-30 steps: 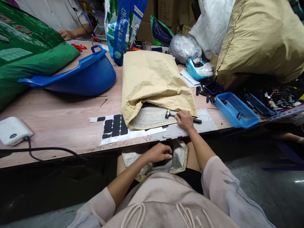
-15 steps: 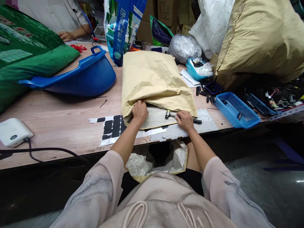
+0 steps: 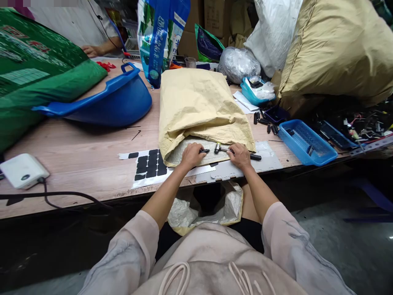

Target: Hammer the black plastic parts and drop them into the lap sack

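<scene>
Where sacks (image 3: 337, 49) crowd a wood-grain table (image 3: 104, 159), fingers (image 3: 236, 148) grip a hammer (image 3: 217, 148) and black piece (image 3: 204, 151).

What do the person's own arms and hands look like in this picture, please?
The left hand and right hand are ungloved, and nothing worn shows at the wrists. The left sleeve and right sleeve are loose and pale pinkish beige with smudgy grey patterning; both end near the elbows, leaving the forearms uncovered.

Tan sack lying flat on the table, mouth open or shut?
Open: the sack gapes at its near edge, pale lining showing beneath the hammer.
</scene>
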Motion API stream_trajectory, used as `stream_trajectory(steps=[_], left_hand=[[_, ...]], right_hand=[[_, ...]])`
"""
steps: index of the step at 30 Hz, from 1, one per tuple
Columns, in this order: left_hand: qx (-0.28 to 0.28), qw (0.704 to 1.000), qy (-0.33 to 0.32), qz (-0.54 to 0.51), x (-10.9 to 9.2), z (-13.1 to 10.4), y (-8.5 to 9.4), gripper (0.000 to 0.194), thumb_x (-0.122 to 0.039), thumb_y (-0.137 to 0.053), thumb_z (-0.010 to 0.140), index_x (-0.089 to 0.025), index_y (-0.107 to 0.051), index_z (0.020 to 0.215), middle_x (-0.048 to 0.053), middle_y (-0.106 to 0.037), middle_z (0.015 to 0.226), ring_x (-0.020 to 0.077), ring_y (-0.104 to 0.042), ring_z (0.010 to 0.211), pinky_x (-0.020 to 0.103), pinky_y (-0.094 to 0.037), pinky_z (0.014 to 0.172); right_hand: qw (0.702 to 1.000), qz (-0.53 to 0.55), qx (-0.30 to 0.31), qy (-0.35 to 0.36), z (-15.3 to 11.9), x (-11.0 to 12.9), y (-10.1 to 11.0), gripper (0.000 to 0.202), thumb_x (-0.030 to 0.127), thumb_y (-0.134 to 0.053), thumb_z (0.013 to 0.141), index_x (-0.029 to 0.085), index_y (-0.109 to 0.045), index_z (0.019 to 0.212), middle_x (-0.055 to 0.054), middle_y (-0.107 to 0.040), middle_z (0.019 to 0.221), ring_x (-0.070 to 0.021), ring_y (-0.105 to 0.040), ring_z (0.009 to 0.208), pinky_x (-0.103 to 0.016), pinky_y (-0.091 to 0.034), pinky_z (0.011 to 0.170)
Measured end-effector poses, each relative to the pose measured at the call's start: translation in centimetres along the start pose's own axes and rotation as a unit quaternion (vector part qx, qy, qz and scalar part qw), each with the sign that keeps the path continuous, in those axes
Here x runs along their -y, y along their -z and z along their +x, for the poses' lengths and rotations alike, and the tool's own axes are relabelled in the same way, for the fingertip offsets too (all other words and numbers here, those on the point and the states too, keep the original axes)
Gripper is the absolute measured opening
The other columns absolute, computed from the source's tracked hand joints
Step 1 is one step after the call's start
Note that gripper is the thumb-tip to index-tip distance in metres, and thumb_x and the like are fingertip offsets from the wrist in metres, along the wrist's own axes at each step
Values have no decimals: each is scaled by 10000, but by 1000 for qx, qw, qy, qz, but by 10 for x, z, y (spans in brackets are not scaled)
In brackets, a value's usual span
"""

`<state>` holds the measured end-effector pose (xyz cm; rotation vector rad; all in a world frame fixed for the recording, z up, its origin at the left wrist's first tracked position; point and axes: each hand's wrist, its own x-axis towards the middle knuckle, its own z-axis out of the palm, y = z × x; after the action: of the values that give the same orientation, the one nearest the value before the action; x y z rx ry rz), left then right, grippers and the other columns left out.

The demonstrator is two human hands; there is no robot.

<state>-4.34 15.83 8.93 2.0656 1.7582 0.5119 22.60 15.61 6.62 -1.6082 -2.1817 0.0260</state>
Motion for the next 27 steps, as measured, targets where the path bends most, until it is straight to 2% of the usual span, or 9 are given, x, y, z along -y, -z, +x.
stream_trajectory(steps=[3,6,11,19,27], left_hand=[[-15,998,-39,-42,-5,-9,-18,124,-289,-745,874,-240,-760,987,68,-711,1029,281,-597,1052,408,-486,950],[-46,995,-38,-80,-3,-11,-28,157,-284,-761,860,-237,-759,1010,59,-709,1035,271,-594,1047,407,-481,971],[-44,993,-26,-104,2,-10,-29,136,-298,-782,846,-235,-770,966,51,-705,1012,265,-595,1044,399,-484,966],[-55,992,-33,-113,3,-11,-31,198,-320,-790,843,-253,-787,1029,45,-702,1015,265,-590,1054,402,-486,974],[-45,992,-29,-112,3,-11,-29,147,-320,-780,862,-250,-784,990,46,-697,1008,264,-590,1054,399,-479,959]], right_hand=[[1000,2,-9,8,0,-2,-1,155,311,-617,996,233,-749,1019,-104,-713,1030,-277,-566,1016,-389,-440,935],[1000,3,-12,17,0,-4,-2,171,324,-601,1009,239,-749,1013,-102,-714,1029,-277,-564,1006,-394,-437,934],[1000,-3,-6,18,1,-6,-4,196,322,-577,1023,229,-750,1029,-108,-711,1042,-281,-563,1019,-398,-432,940],[1000,-6,1,20,0,-8,-4,232,329,-537,1039,228,-745,1054,-112,-698,1052,-288,-551,1029,-410,-419,941],[1000,-9,4,17,-1,-7,-4,249,334,-522,1050,224,-744,1076,-117,-697,1058,-291,-544,1026,-411,-418,940]])
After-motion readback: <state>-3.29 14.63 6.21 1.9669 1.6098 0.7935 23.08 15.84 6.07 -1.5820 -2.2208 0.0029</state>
